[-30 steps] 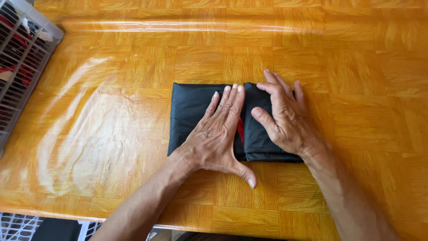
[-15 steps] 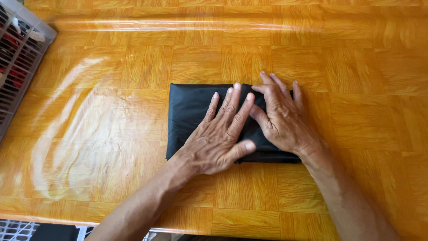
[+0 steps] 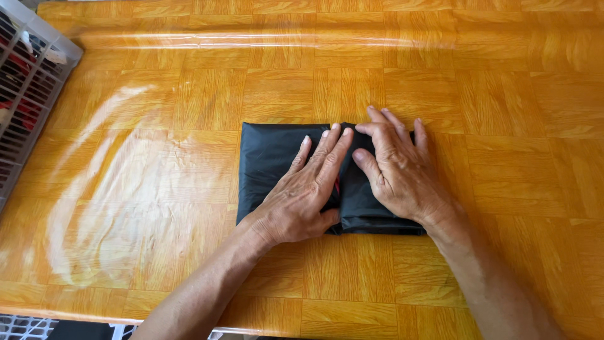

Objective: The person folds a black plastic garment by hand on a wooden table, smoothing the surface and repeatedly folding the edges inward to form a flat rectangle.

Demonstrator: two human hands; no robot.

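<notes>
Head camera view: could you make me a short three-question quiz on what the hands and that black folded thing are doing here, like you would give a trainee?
1. True or false: both hands lie flat on the black folded fabric.
2. Which stands at the table's far left edge? A) a grey slatted crate B) a glass bowl C) a stack of books
3. What colour shows in the gap between the two hands?

Key
1. True: the left hand and the right hand press palm down on it, side by side.
2. A: the grey slatted crate sits on the glossy wood-pattern table, apart from the fabric.
3. Red, a thin sliver beside the left fingers.
</notes>
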